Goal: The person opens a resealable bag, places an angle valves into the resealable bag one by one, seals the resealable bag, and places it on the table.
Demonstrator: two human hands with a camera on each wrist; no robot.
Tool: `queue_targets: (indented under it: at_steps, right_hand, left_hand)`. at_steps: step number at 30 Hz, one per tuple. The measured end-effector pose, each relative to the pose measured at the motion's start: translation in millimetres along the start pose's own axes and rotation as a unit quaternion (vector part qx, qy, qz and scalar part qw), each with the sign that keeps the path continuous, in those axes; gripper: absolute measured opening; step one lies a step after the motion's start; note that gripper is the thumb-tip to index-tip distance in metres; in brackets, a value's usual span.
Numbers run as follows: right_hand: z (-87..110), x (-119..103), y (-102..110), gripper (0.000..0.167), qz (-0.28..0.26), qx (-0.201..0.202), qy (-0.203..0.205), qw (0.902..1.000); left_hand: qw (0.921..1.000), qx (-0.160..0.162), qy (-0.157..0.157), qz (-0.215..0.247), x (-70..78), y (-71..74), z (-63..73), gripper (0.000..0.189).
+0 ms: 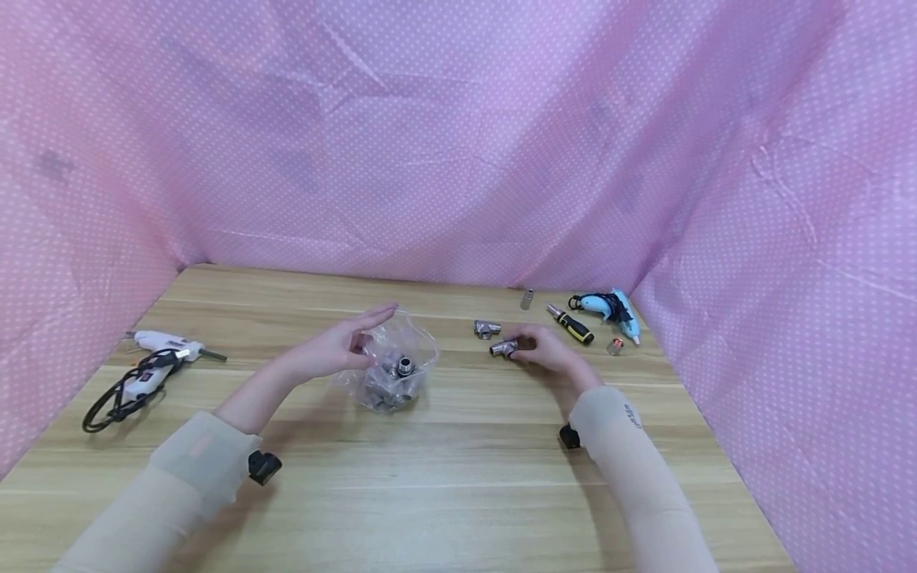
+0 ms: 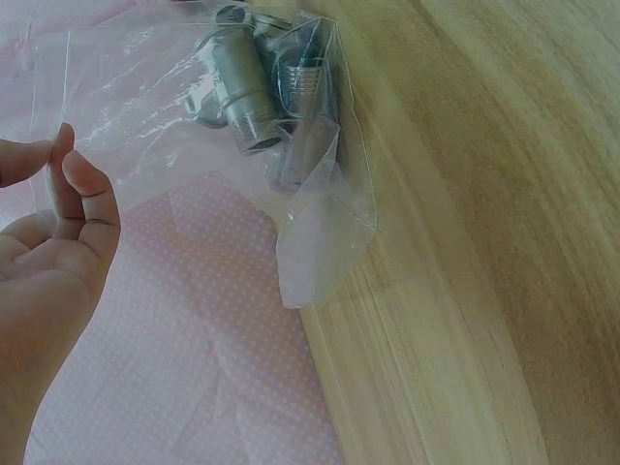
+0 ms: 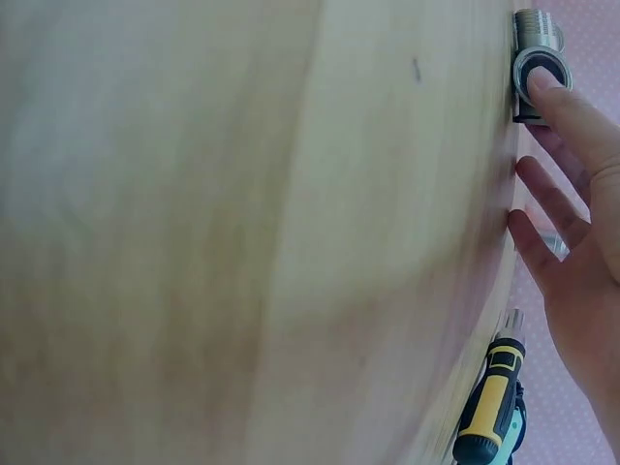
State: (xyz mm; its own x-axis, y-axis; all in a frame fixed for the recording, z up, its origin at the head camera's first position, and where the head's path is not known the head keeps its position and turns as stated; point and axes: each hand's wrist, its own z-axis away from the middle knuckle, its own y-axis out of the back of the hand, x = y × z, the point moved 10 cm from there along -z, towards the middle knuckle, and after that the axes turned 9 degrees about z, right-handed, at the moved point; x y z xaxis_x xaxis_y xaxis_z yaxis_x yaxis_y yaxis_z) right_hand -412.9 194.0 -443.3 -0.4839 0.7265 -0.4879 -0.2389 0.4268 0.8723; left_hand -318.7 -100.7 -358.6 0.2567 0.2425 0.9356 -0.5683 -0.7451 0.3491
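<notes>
A clear plastic bag point(image 1: 424, 338) with several metal pipe fittings point(image 2: 242, 92) in it sits near the middle of the wooden table. My left hand point(image 1: 331, 350) pinches the bag's upper edge between thumb and finger, as the left wrist view shows. To the right, my right hand point(image 1: 548, 350) holds a shiny metal tee fitting point(image 1: 501, 348) at the tabletop. Its thumb presses on the fitting's round opening in the right wrist view, and the other fingers are spread apart. Just behind lies a second tee fitting point(image 1: 487, 328).
A yellow-and-black screwdriver point(image 1: 575, 328), a light blue glue gun point(image 1: 628, 320), a small metal cylinder point(image 1: 527, 299) and a small clear-and-red item point(image 1: 615, 346) lie at the back right. A white glue gun point(image 1: 146, 383) with a black cord rests at the left. Pink dotted cloth point(image 1: 458, 159) surrounds the table.
</notes>
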Motion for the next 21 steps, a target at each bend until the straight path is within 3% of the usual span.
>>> queue_targets:
  at_steps: [8,13,21]
  right_hand:
    - [1.5,2,2,0.039,-0.023,-0.003,-0.029,0.9993]
    - [2.9,-9,12,0.037,-0.032,0.017,-0.011,0.9993]
    - [6.6,-40,40,0.035,0.016,0.057,0.018,0.9981]
  left_hand:
    - [1.0,-0.001,0.0,0.001,2.6,-1.7,0.4,0.088]
    - [1.0,-0.001,0.0,-0.002,1.9,-1.8,0.4,0.088]
    - [1.0,0.0,-0.001,0.002,1.9,-1.2,0.4,0.088]
